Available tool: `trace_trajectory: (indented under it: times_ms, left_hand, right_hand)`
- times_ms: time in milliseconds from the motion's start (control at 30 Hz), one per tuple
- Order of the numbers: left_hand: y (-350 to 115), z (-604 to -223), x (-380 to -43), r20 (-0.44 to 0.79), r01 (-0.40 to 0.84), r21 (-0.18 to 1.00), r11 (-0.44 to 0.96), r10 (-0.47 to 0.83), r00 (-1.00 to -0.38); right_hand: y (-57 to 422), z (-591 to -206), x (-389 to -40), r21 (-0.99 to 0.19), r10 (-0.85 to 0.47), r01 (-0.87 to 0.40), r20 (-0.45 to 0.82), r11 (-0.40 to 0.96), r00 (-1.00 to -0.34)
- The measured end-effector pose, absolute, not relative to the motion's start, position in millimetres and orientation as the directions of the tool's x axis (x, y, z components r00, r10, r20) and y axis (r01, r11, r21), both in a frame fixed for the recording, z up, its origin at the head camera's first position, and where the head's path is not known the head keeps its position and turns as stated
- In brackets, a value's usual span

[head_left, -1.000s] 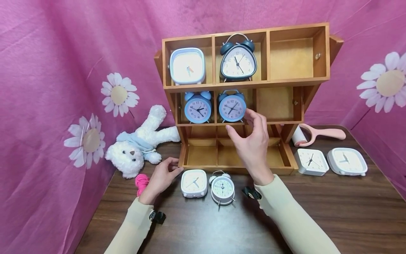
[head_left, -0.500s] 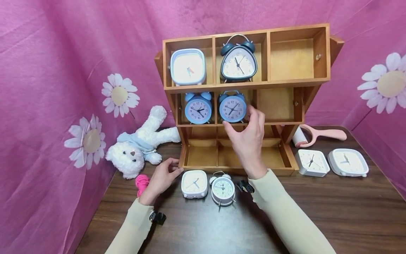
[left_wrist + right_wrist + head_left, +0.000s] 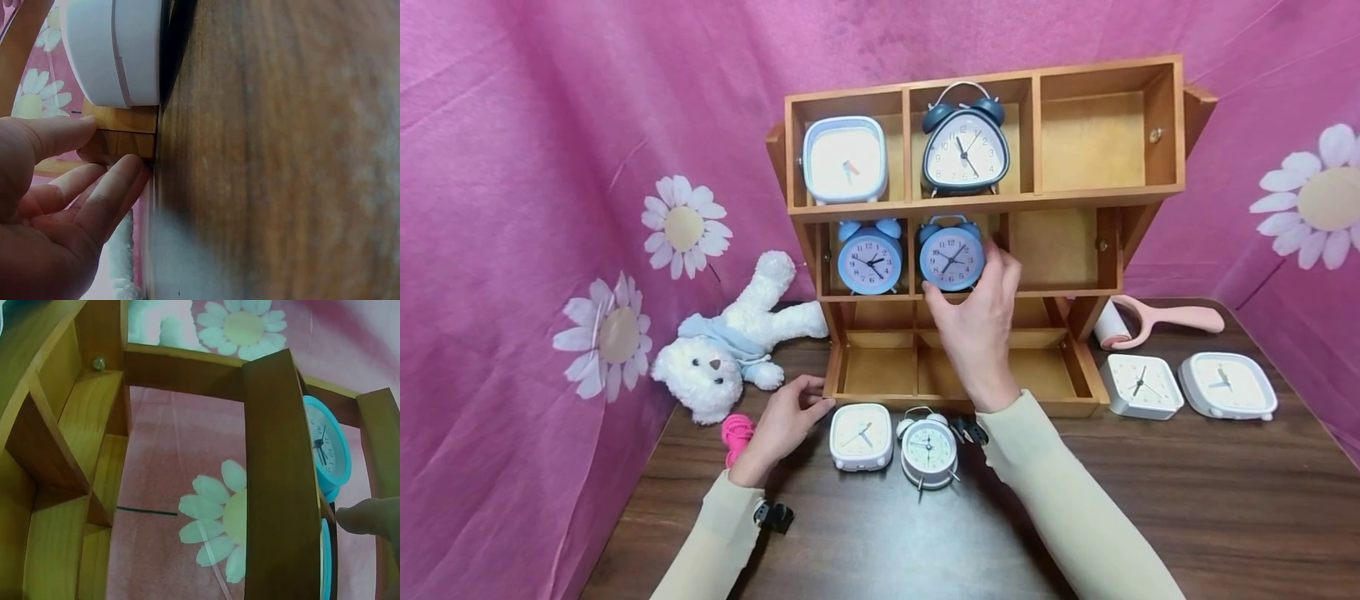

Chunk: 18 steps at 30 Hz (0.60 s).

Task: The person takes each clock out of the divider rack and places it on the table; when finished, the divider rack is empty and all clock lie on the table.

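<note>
My right hand (image 3: 976, 337) holds a round blue alarm clock (image 3: 951, 258) in the middle compartment of the shelf's second tier, fingers at its right side, thumb at its lower left. In the right wrist view the thumb (image 3: 369, 515) shows beside the shelf board, near the edge of that clock. A similar blue twin-bell clock (image 3: 870, 262) stands in the compartment to its left. My left hand (image 3: 786, 423) grips the lower left front corner of the wooden shelf (image 3: 1000, 202), with thumb (image 3: 69, 134) and fingertips on the wood in the left wrist view.
A white square clock (image 3: 861, 437) and a white twin-bell clock (image 3: 928, 450) stand before the shelf. Two white clocks and a pink lint roller (image 3: 1180, 317) lie right. A teddy bear (image 3: 700, 375) and pink yarn (image 3: 737, 433) are left. The top tier holds a white clock (image 3: 845, 158) and a dark green clock (image 3: 966, 150).
My right hand has moved slightly left and closed in on the blue clock, thumb reaching its lower left. The left hand has stayed at the shelf corner.
</note>
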<state>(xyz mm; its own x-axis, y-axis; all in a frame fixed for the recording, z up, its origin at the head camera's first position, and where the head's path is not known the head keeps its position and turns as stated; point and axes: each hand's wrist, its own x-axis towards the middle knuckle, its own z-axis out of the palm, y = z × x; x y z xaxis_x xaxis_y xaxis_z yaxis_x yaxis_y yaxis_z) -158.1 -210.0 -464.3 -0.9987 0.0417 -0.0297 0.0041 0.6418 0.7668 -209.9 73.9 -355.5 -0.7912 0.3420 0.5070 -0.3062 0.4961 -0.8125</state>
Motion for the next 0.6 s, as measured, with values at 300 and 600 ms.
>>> trace_trajectory:
  times_ms: [300,600]
  left_hand:
    - [-209.5,-464.9,-157.9,-0.017,0.02,0.769,0.639,0.052,-0.998]
    - [-209.3,-464.7,-158.8,-0.017,0.021,0.765,0.643,0.053,-0.998]
  right_hand:
    - [72.8,-353.6,-216.3,-0.797,0.338,-0.281,0.506,0.534,-0.793]
    - [70.5,-350.8,-222.7,-0.781,0.32,-0.228,0.477,0.581,-0.818]
